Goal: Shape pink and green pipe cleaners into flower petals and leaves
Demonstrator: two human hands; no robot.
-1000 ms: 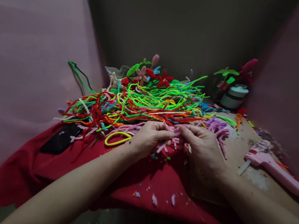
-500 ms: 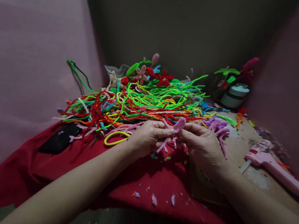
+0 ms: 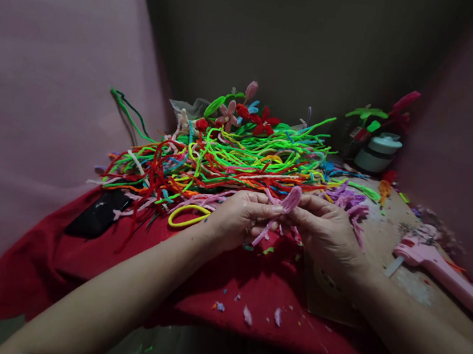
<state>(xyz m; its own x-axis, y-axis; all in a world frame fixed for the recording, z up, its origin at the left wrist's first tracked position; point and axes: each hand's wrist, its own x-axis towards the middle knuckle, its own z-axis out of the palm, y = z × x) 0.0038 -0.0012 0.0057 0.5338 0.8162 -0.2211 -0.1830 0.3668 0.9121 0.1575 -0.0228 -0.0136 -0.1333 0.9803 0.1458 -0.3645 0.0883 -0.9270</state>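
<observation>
Between my two hands is a pink pipe-cleaner petal (image 3: 292, 199), a looped, fuzzy shape with loose pink ends hanging below it. My left hand (image 3: 243, 217) pinches its left side between thumb and fingers. From the right, my right hand (image 3: 325, 229) is closed on the petal's base, its thumb and forefinger close to the left fingertips. Behind the hands spreads a big heap of pipe cleaners (image 3: 239, 154) in green, red, orange, yellow and pink. Purple pipe-cleaner pieces (image 3: 348, 200) lie just beyond my right hand.
A red cloth (image 3: 222, 290) covers the table front, dotted with fluff scraps. A black phone (image 3: 100, 215) and yellow ring (image 3: 188, 217) lie left. At right are a pink glue gun (image 3: 445, 266) and a lidded jar (image 3: 378, 152). Finished fuzzy flowers (image 3: 264, 123) stand behind the heap.
The view has shifted slightly, so the whole scene sits a little further right. Both hands keep hold of the pink petal, with hardly any change in grip.
</observation>
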